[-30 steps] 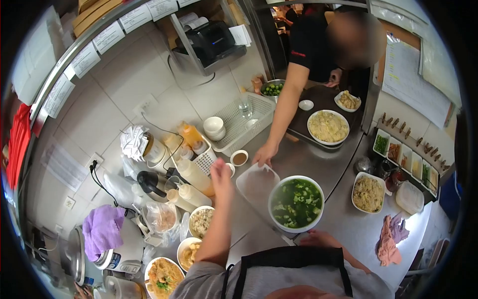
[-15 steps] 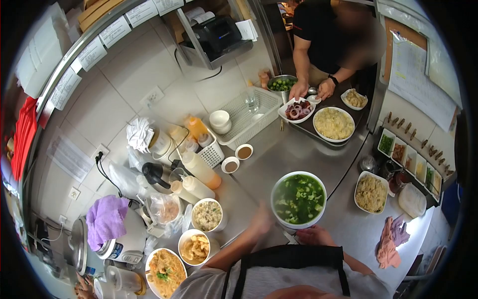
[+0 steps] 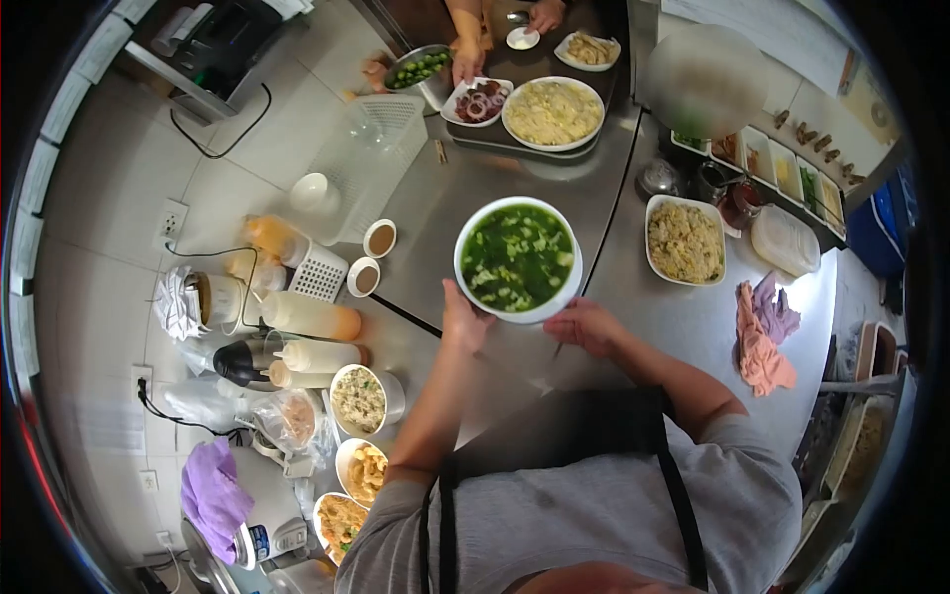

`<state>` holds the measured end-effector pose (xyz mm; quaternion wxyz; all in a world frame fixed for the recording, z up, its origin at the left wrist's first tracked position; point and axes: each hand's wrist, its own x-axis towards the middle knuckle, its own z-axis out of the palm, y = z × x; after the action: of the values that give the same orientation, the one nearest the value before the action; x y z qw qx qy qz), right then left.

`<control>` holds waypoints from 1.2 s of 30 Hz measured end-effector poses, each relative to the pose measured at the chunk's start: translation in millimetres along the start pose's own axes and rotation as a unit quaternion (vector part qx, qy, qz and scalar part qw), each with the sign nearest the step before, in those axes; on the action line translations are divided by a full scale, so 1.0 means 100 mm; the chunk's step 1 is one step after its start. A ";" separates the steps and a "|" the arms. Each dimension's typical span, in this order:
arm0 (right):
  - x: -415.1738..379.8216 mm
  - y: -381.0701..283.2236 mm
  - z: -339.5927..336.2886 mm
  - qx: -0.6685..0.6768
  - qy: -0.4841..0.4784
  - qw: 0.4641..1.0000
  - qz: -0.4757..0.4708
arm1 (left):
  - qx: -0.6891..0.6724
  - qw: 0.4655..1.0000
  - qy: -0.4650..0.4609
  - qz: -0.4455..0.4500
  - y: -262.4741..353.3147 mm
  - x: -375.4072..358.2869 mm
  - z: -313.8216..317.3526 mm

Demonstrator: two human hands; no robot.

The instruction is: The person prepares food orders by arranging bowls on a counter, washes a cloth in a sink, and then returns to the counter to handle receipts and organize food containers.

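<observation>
Right now the person in the grey shirt and black apron has both hands on the big white soup bowl (image 3: 518,259), which sits on the steel counter (image 3: 683,327) straight ahead of them. The left hand (image 3: 463,319) is at the near-left rim, fingers curled up against the wall of the bowl, and the right hand (image 3: 586,325) is at the near-right rim, fingers wrapped under the edge. Both grip it, so neither hand is nearer than the other; the bowl lies just beyond the fingertips, away from the body. Being round, it has no long axis to speak of. It is full of green broth with pale pieces, close to the brim.

To the left stand squeeze bottles (image 3: 309,317) and two small sauce cups (image 3: 371,257). To the right is a dish of fried rice (image 3: 684,239) and a crumpled pink cloth (image 3: 760,342). At the far end a co-worker's hand (image 3: 465,65) rests by a plate of red onion rings (image 3: 476,101) on a dark tray (image 3: 534,148), beside a larger plate of rice (image 3: 553,111).
</observation>
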<state>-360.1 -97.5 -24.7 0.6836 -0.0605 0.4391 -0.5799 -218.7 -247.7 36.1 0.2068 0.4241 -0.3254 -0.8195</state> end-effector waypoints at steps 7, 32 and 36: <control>0.31 -0.33 -0.01 -0.037 -0.004 0.999 -0.016 | -0.019 1.000 -0.009 0.011 0.22 0.42 0.04; 1.52 -0.77 0.08 0.021 -0.041 0.997 -0.055 | 0.173 0.709 0.190 0.657 5.40 -1.16 0.81; 1.19 -0.89 0.15 -0.001 -0.047 0.999 0.005 | 0.187 0.717 0.134 0.658 5.33 -1.22 0.76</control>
<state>-422.9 -233.5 -26.1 0.7064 -0.0867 0.4073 -0.5724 -180.5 -520.3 514.5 0.6513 0.2385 -0.6381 -0.3344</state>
